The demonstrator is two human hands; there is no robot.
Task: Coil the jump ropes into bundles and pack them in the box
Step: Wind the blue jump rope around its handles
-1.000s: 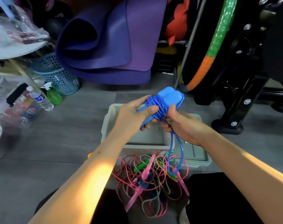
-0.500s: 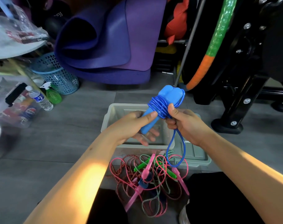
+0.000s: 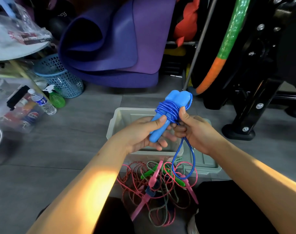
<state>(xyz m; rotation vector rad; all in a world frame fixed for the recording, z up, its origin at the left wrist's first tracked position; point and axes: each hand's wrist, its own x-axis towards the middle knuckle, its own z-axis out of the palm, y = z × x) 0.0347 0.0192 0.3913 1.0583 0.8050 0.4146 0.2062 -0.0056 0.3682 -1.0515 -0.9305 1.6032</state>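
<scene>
Step in hand: the blue rope (image 3: 169, 109) is being wound round its own two handles (image 3: 167, 115), held above the box (image 3: 116, 119). The winding is judged nearly done; one loop (image 3: 184, 162) hangs unwound down to the pile (image 3: 160, 186) on the floor.

Left hand (image 3: 143, 135): curled round the lower ends of the handles, thumb laid along the top. Right hand (image 3: 192, 130): the rope is pinched between thumb and fingers at the coil, the loop running out beneath the palm.

Next move, as judged: the hanging loop is to be taken round the handles under steady tension, its end tucked beneath a turn, and the bundle lowered into the box.

Materials:
- Blue rope: smooth, glossy plastic cord; handles moulded, rounded, bulbous at the top.
- Box: pale grey, rigid plastic, rectangular, open; a matching lid (image 3: 204, 159) is laid just beside it.
- Pile: pink and green handles, slim and tapered; cords thin and twisted or braided in look, tangled together.
</scene>
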